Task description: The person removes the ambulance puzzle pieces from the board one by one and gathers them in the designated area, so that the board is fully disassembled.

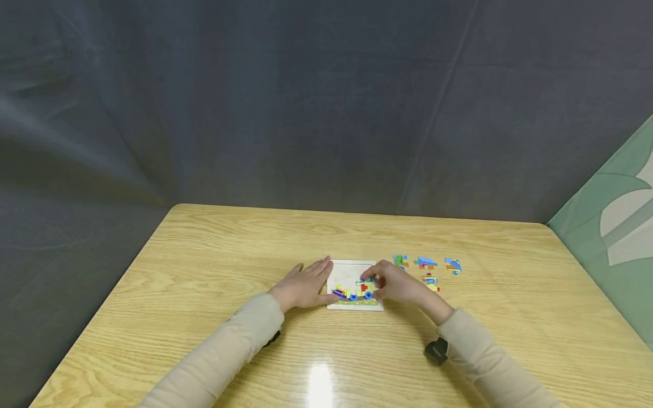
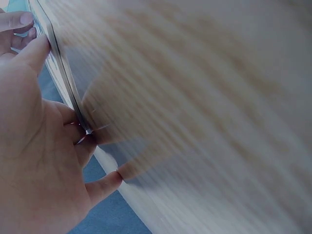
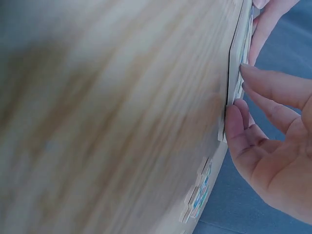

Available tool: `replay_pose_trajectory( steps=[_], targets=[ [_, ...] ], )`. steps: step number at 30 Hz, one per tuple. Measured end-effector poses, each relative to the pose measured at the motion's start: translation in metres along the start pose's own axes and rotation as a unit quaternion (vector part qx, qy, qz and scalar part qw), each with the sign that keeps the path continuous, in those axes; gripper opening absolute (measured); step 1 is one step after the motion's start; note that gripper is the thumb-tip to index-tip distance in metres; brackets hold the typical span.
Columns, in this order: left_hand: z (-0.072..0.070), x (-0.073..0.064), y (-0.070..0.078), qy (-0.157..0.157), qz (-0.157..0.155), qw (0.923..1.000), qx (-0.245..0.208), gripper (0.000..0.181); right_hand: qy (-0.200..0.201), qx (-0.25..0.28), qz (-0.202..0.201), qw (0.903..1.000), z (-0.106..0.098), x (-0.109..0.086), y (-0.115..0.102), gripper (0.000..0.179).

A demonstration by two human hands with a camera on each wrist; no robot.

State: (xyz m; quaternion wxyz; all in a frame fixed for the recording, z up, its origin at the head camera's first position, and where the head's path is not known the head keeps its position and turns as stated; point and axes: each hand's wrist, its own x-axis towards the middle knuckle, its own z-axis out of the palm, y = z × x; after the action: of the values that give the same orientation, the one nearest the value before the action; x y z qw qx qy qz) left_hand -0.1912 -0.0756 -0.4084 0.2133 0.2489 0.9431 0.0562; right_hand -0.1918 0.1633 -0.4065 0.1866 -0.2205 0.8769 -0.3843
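A white-framed jigsaw board [image 1: 349, 266] lies on the table, its lower part filled with pieces of a colourful vehicle picture with blue wheels. My left hand [image 1: 304, 285] rests along the board's left edge with fingers spread, the thumb reaching over the lower left corner. In the left wrist view, fingertips of the left hand [image 2: 39, 131] touch the board's side. Over the right side, my right hand [image 1: 397, 281] has its index finger and thumb around a yellow and red puzzle piece [image 1: 365, 287]. The right hand's other fingers [image 3: 235, 122] curl at the board's edge.
Loose jigsaw pieces lie right of the board: a green one [image 1: 400, 260], a blue and orange one [image 1: 425, 262], another blue one [image 1: 453, 264] and a yellow-blue one [image 1: 431, 282]. The wooden table [image 1: 214, 243] meets a dark curtain [image 1: 306, 113] behind.
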Motion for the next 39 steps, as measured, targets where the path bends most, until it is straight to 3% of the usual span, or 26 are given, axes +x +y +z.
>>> replay_pose_trajectory(
  steps=[10,32,39],
  targets=[
    [-0.0004,-0.0027,0.0013,0.001,0.001,1.0000,-0.008,0.083,-0.002,-0.036,0.005,0.9993,0.0019,0.0003,-0.0009,0.040],
    [0.0025,-0.0007,0.0005,0.008,0.003,1.0000,0.002,0.083,0.003,-0.025,0.010,0.9996,0.0017,0.0006,-0.0050,0.034],
    [0.0003,-0.0004,0.0005,0.008,0.001,1.0000,-0.001,0.083,0.010,-0.049,0.004,0.9987,0.0003,0.0005,-0.0061,0.035]
  ],
)
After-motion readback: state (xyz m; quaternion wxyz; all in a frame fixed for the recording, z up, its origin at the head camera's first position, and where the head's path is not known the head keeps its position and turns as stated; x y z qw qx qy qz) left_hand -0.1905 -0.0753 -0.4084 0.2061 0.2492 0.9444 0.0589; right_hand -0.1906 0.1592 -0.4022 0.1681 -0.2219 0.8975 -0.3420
